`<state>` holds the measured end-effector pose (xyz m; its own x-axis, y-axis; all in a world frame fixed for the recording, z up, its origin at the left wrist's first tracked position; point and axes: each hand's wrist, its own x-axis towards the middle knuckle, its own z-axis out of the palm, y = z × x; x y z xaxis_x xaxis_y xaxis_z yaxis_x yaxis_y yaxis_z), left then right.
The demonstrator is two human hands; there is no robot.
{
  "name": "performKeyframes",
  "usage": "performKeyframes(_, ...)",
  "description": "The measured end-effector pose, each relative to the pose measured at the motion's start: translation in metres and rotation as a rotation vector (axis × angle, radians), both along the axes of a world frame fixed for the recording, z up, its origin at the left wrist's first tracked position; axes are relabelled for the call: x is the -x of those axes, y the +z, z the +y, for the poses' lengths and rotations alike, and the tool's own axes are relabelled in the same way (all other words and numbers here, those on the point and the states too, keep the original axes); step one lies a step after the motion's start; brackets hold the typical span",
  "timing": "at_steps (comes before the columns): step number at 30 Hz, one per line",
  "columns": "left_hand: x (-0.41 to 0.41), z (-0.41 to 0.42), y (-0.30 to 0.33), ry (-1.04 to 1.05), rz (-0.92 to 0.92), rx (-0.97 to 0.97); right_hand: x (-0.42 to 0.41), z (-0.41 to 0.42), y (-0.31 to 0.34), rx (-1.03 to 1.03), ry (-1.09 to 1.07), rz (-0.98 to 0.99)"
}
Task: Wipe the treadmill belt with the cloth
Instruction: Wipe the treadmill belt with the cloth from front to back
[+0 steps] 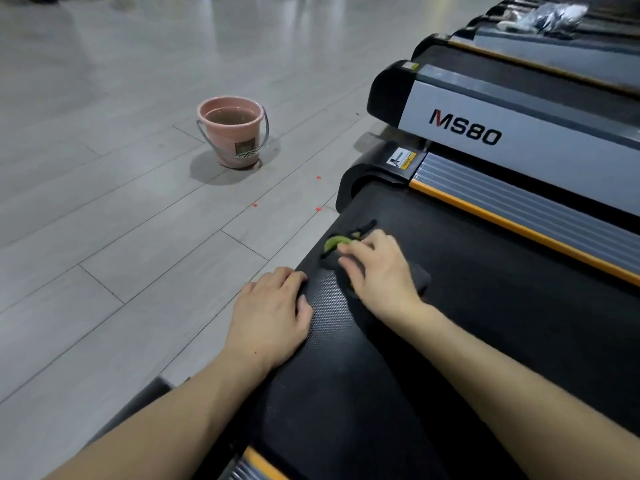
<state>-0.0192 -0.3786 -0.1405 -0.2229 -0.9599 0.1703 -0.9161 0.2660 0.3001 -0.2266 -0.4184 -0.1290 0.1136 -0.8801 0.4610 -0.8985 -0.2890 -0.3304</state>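
The right hand [379, 271] lies on a dark cloth [417, 277] with a green patch, fingers curled over it and pressing it onto the black treadmill belt [502, 323] near the belt's left edge. The left hand [273, 315] rests flat and relaxed on that edge, holding nothing. A pink bucket [231, 131] of water stands on the grey floor [104, 202], well apart.

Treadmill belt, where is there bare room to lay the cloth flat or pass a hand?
The treadmill belt lies bare between the right hand and the orange-edged side rail, also nearer along the right forearm. It is crowded at the belt's left edge: the left hand rests there beside the dark cloth.
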Motion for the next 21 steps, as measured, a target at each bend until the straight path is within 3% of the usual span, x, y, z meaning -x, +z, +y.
performKeyframes(3,-0.001,0.002,0.001,0.003,-0.012,-0.012,0.0,0.033,0.004,-0.051,0.257,0.063)
performKeyframes(5,0.0,0.002,0.001,0.005,-0.011,-0.013,0.017,0.011,0.004,-0.021,0.261,0.146)
performKeyframes(7,0.0,0.001,0.0,0.002,0.003,-0.015,0.04,-0.027,0.002,0.051,0.082,0.13)
performKeyframes(10,0.0,0.0,-0.001,-0.032,0.015,-0.003,0.052,-0.05,0.003,-0.012,-0.234,0.045)
performKeyframes(12,0.0,0.0,0.001,-0.063,0.0,0.002,0.035,-0.029,0.003,-0.012,-0.274,0.026)
performKeyframes(18,-0.005,0.005,0.009,-0.127,-0.027,-0.107,-0.004,0.125,0.004,-0.045,0.128,0.071)
performKeyframes(21,-0.008,0.02,0.017,-0.143,-0.078,-0.151,0.034,0.133,0.004,-0.04,0.16,0.175)
